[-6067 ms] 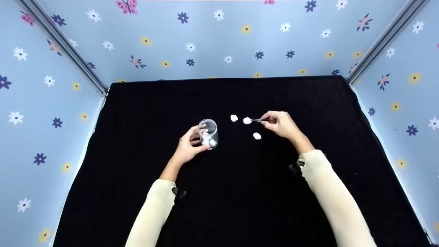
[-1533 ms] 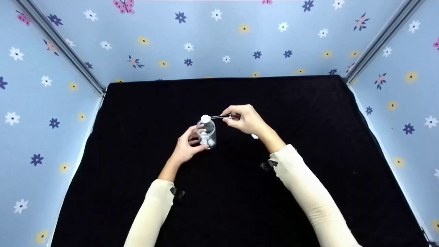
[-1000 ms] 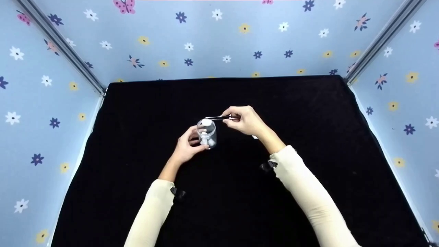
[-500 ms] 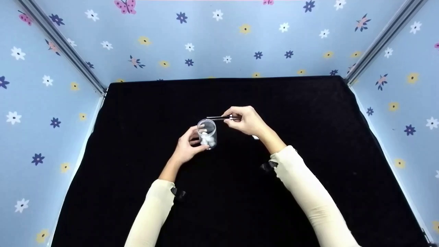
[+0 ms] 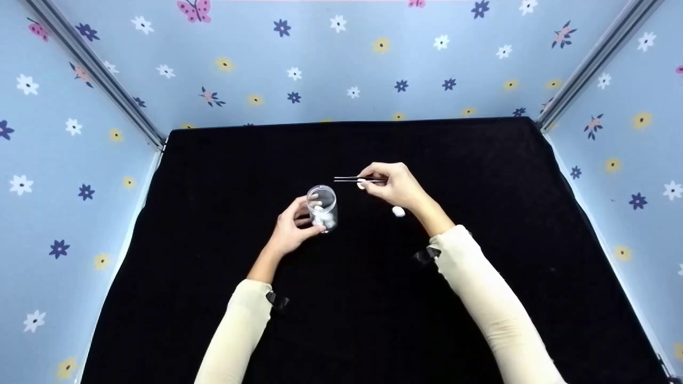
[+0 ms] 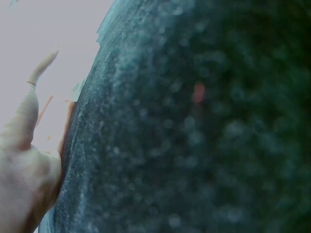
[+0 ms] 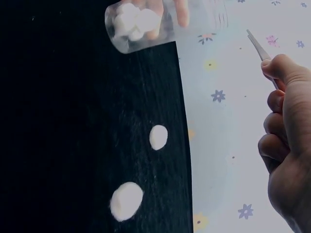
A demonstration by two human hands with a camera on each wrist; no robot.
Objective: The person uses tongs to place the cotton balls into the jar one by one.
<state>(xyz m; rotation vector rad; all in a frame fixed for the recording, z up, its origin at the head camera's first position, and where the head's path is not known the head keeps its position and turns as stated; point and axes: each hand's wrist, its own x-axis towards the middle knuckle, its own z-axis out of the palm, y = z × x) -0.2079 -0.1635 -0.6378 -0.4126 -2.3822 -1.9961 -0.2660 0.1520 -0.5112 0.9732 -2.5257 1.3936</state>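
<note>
My left hand [image 5: 291, 226] grips a clear plastic jar [image 5: 332, 209], upright, its mouth uncovered. Several white cotton balls [image 7: 130, 22] lie at the jar's bottom. Between thumb and fingers, my right hand [image 5: 395, 184] pinches metal tweezers [image 5: 346, 179], whose tips stand apart with nothing between them, just right of the jar's rim. Two cotton balls rest on the black cloth: one [image 5: 398, 212] below the right wrist, the other [image 7: 158, 137] partly covered by the right thumb in the head view. The left wrist view shows part of the left hand [image 6: 29, 170]; the jar is not clear there.
Black cloth [image 5: 341, 309] covers the table. Pale blue patterned walls [image 5: 320, 58] close off the back and both sides, with metal posts [image 5: 592, 58] in the corners.
The tweezers carried a cotton ball over the jar and released it; it fell inside. The right hand has since drawn back rightward with the tweezers. The left hand keeps holding the jar in place.
</note>
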